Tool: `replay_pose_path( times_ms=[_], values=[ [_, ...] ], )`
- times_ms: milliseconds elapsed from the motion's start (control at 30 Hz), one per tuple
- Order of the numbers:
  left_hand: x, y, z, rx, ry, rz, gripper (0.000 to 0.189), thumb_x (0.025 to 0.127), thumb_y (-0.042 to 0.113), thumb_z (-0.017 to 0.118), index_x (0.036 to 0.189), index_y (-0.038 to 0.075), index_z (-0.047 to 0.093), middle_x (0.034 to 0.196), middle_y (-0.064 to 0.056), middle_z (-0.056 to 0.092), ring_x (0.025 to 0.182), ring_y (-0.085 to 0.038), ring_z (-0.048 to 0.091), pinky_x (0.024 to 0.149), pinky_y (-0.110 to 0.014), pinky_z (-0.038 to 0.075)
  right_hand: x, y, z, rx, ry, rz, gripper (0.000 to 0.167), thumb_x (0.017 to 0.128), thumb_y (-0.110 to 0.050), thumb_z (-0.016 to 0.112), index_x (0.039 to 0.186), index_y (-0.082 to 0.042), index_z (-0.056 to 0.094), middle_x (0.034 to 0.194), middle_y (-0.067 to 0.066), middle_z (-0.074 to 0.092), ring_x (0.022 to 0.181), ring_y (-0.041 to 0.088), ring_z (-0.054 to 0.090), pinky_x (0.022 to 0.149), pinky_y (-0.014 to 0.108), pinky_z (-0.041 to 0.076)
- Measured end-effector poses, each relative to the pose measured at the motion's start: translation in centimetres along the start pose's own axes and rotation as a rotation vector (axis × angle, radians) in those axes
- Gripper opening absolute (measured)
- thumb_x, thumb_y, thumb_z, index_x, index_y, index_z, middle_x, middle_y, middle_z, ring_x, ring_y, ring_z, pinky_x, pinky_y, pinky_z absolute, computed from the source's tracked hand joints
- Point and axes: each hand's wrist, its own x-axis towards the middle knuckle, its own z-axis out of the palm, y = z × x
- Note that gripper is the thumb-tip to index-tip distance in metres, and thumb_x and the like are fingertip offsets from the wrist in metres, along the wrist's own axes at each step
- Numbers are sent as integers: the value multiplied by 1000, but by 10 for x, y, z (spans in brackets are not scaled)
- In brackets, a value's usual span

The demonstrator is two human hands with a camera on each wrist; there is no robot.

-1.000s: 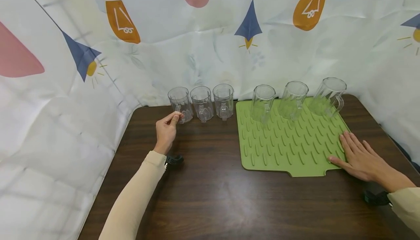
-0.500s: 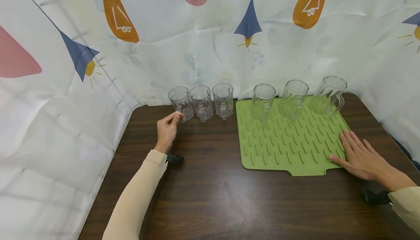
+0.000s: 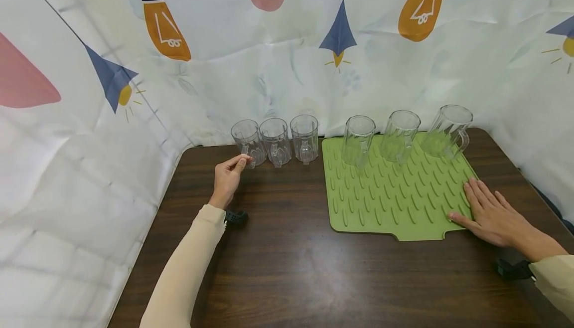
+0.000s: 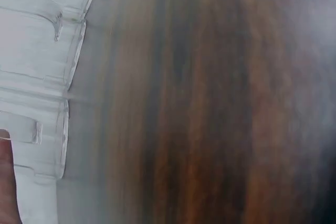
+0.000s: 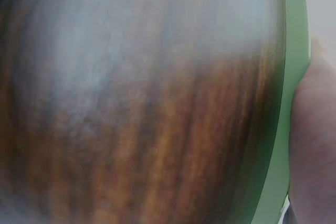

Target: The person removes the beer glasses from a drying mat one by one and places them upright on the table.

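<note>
My left hand pinches the handle of the leftmost clear mug, which stands upright at the back left of the table. Close to its right stand a second clear mug and a third, handles facing me. At the right, my right hand lies flat with straight fingers across the right edge of a green ridged drying mat. In the right wrist view the thumb lies along the mat's edge. A fingertip shows beside a mug handle in the left wrist view.
Three more clear mugs stand along the mat's back edge: one at its left, one in the middle and one at the right. A white printed curtain hangs behind the dark wooden table.
Almost nothing moves. The head view shifts slightly; my left hand keeps its pinch on the mug handle and my right hand stays flat on the mat.
</note>
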Motion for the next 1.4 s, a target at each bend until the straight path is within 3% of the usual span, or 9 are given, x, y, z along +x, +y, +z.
replay_pose_path(
  times_ms=[167, 267, 400, 533, 733, 800, 967, 1167, 1400],
  values=[
    [1, 3, -5, 53, -60, -36, 34, 105, 27, 61, 125, 3, 74, 127, -16, 75, 104, 5, 70, 104, -22, 56, -1, -1, 0, 8, 0, -2, 100, 107, -57, 44, 160, 10, -7, 167, 36, -16, 156, 51, -19, 123, 73, -14],
    [1, 6, -6, 48, -84, -57, 36, 105, 27, 61, 130, 3, 71, 132, -21, 71, 106, 1, 71, 108, -29, 56, -1, -2, -1, 10, 1, -4, 100, 107, -57, 44, 160, 10, -7, 166, 36, -15, 156, 51, -19, 123, 74, -12],
    [0, 10, -9, 17, -100, -81, 37, 106, 23, 61, 134, 1, 68, 135, -25, 68, 108, -3, 74, 105, -24, 56, -1, -2, -3, 9, 0, -5, 100, 107, -58, 44, 160, 10, -6, 167, 36, -15, 156, 51, -18, 123, 75, -10],
    [-2, 13, -12, -5, -80, -108, 36, 105, 22, 62, 133, 0, 68, 130, -15, 73, 103, 0, 73, 101, -20, 57, 0, -3, -3, 13, -9, -2, 101, 107, -59, 43, 160, 11, -6, 166, 37, -15, 156, 52, -17, 122, 76, -8],
    [-3, 19, -19, -80, -11, -91, 36, 104, 20, 64, 128, -6, 69, 103, 13, 77, 99, -1, 74, 107, -34, 57, -1, -3, -3, 20, -20, 1, 102, 106, -59, 43, 160, 12, -6, 166, 38, -15, 156, 53, -17, 120, 79, -4],
    [-3, 22, -22, -81, 4, -77, 36, 104, 20, 63, 128, -6, 69, 103, 11, 78, 100, -2, 75, 106, -32, 57, -1, -2, -4, 18, -18, 1, 102, 106, -60, 43, 160, 12, -6, 166, 38, -14, 156, 53, -17, 120, 79, -3],
    [0, 31, -26, -113, 80, -23, 33, 105, 16, 62, 125, -9, 70, 111, -8, 80, 98, -3, 75, 97, -19, 59, -1, -1, -3, 16, -11, -4, 102, 106, -59, 43, 160, 11, -7, 166, 37, -15, 156, 52, -18, 120, 79, -4],
    [8, 52, -25, -199, 162, 51, 33, 104, 12, 63, 121, -15, 68, 97, 6, 77, 94, -5, 75, 94, -18, 59, -3, 0, -2, 19, 1, -14, 101, 107, -58, 44, 160, 11, -7, 166, 37, -15, 156, 52, -18, 120, 79, -6],
    [9, 76, -17, -209, 120, 98, 31, 103, 11, 62, 121, -14, 69, 99, 6, 78, 98, -8, 75, 95, -20, 59, -2, -1, -4, 18, -12, -14, 101, 107, -58, 43, 160, 11, -8, 166, 37, -16, 155, 52, -19, 121, 78, -9]
  ],
)
